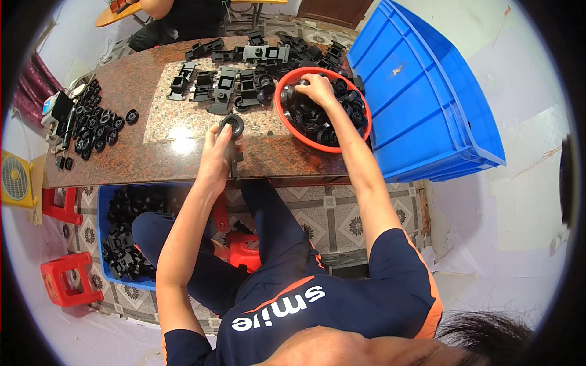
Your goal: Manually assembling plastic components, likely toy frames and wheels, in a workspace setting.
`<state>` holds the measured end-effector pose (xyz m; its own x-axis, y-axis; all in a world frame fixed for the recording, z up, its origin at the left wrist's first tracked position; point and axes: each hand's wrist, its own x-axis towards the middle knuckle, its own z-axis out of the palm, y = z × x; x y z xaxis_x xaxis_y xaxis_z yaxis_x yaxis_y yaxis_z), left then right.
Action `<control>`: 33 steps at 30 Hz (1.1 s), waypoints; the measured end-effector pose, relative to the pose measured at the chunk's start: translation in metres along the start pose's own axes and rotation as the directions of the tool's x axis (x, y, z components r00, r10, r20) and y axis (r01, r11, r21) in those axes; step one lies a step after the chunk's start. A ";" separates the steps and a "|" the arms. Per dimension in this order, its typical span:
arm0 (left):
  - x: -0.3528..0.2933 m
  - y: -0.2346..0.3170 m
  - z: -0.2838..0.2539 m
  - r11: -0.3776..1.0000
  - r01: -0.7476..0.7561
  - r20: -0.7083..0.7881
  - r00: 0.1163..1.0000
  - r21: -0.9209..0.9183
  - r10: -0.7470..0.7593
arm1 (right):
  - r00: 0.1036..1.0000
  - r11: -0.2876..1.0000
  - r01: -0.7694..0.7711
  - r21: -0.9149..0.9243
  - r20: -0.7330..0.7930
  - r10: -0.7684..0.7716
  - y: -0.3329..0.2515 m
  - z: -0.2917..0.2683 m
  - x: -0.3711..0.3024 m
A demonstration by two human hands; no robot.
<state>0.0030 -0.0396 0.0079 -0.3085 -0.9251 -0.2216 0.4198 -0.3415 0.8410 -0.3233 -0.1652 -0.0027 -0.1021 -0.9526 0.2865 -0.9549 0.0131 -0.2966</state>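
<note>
My left hand (215,160) is closed around a black plastic part at the near edge of the table. A round black wheel (232,126) shows at the top of that grip, by the thumb. Most of the held part is hidden by my fingers. My right hand (318,90) reaches over the far rim of a red basin (284,120) full of loose black wheels (310,116). Its fingers curl down among them, and what they pinch is too small to make out. Beyond my left hand, black plastic chassis pieces (224,85) lie in a row on the tabletop.
A large blue crate (421,85) stands tilted right of the basin. More wheels (97,126) spread over the table's left side (134,165). Below, a blue bin (105,201) holds black parts beside red stools (70,279). Another person (183,24) sits across the table.
</note>
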 end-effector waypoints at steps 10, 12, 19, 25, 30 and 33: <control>0.008 -0.001 -0.008 0.977 -0.154 -0.179 0.976 -0.145 0.127 | 0.998 0.444 0.050 0.895 -0.028 -0.056 -0.099 -0.059 -0.093; 0.005 0.002 -0.005 0.977 -0.152 -0.189 0.974 -0.148 0.123 | 0.954 0.263 -0.156 0.952 0.214 -0.209 -0.128 -0.062 -0.121; 0.006 -0.003 0.000 0.960 -0.179 -0.193 0.971 -0.216 0.138 | 0.869 0.214 -0.337 0.917 0.390 -0.304 -0.160 -0.038 -0.150; 0.000 0.003 -0.004 0.967 -0.143 -0.186 0.977 -0.212 0.104 | 0.895 0.247 -0.313 0.917 0.372 -0.248 -0.169 -0.026 -0.156; -0.007 0.006 0.000 0.981 -0.149 0.050 0.986 -0.124 0.156 | 0.891 0.176 -0.356 0.918 0.390 -0.232 -0.159 -0.031 -0.157; -0.005 0.006 0.003 0.968 -0.196 0.001 0.980 -0.154 0.198 | 0.901 0.239 -0.232 0.943 0.301 -0.313 -0.161 -0.030 -0.157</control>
<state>0.0043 -0.0364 0.0153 -0.2202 -0.9742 -0.0502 0.5986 -0.1755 0.7816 -0.1617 -0.0087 0.0277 0.2909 -0.9537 0.0767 0.0582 -0.0624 -0.9964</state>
